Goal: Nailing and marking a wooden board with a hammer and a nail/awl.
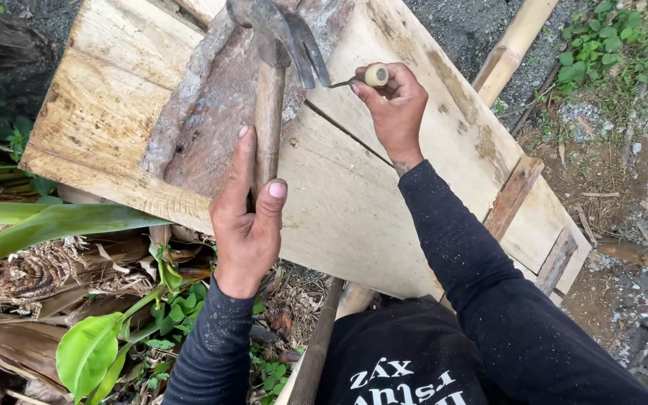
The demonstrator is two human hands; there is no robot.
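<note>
My left hand [247, 225] grips the lower end of the wooden handle of a claw hammer [269, 112], one finger stretched along it. The dark steel head [283, 30] is raised over a bark-faced slab [211, 105]. My right hand [397, 109] pinches a small tool with a round pale wooden handle [376, 75]. Its thin metal shaft points left towards the hammer's claw. Both hands are above pale wooden planks [369, 217] nailed side by side. Both arms wear dark sleeves.
A bamboo pole [515, 41] lies at the upper right over gravel. Wooden battens [515, 193] stick out under the planks' right edge. Green leaves [88, 349] and dry plant litter fill the lower left. Bare soil and weeds lie to the right.
</note>
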